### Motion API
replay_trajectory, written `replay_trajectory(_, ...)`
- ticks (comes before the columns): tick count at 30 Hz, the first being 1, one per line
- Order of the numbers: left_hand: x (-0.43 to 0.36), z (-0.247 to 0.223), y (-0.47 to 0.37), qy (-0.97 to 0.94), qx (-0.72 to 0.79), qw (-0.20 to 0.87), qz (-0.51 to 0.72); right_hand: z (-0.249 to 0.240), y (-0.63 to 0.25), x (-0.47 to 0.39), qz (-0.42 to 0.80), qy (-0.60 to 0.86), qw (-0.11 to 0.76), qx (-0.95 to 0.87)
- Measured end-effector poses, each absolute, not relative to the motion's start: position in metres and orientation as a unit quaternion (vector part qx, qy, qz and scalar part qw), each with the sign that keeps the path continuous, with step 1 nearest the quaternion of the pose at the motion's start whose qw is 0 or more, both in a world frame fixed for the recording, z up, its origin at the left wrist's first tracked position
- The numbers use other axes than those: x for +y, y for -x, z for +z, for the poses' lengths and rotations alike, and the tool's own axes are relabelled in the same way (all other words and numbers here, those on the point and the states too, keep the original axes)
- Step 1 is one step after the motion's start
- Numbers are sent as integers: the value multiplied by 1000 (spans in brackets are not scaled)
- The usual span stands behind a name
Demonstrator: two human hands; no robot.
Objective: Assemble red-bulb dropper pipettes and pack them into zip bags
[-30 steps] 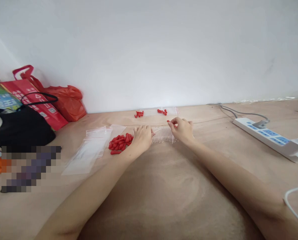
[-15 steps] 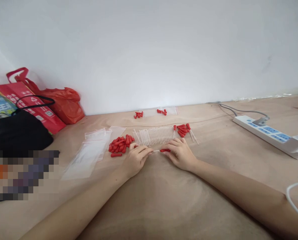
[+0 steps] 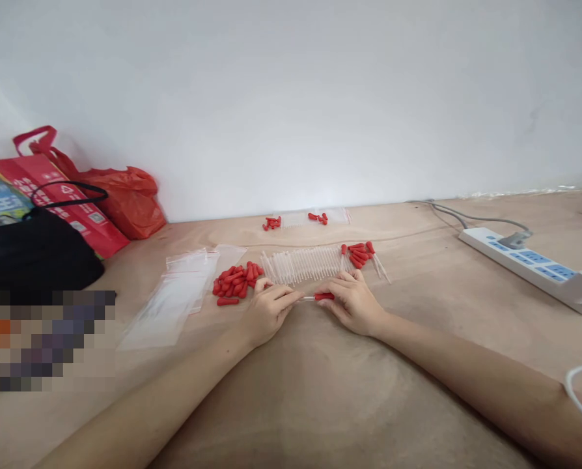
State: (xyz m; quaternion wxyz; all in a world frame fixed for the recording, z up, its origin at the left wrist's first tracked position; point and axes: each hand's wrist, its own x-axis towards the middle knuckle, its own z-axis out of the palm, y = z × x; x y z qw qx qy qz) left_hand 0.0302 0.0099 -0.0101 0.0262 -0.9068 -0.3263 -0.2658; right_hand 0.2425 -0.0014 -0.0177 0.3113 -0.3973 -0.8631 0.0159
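Observation:
Between the fingers of my left hand [image 3: 270, 310] is a thin clear dropper tube [image 3: 308, 298], held level just above the table. My right hand [image 3: 352, 305] pinches a red rubber dropper bulb [image 3: 324, 296], whose open end meets the tube's end. A pile of loose red bulbs [image 3: 235, 281] lies beside my left hand. Beyond both hands, a row of clear tubes [image 3: 303, 264] lies side by side. Several droppers with red bulbs fitted [image 3: 359, 254] rest at the right end of that row.
Clear zip bags [image 3: 174, 306] lie flat at the left. Near the wall are more red bulbs [image 3: 272, 223] and tubes. Red bags [image 3: 129, 198] and a black bag [image 3: 37, 260] stand far left. A power strip [image 3: 525, 264] with a grey cable is at the right.
The tube and the red bulb, which had a small gap between them, now meet end to end. Both hands stay in nearly the same place; the view has shifted slightly.

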Motion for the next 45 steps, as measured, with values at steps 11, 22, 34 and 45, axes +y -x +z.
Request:
replay_trajectory(11, 11, -12, -29, 917, -305, 45, -251, -21, -243, 0, -9, 369, 331, -869)
replay_trajectory(22, 10, -12, -36, 921, -266, 61, -278, -16, -228, -9, -40, 311, 319, -894)
replay_trajectory(34, 12, -14, -30, 890, -301, 48, -339, -19, -247, 3, -25, 414, 346, -842)
replay_trajectory(45, 11, -13, -31, 898, -288, 38, -329, -19, -241, 1, 29, 375, 363, -853)
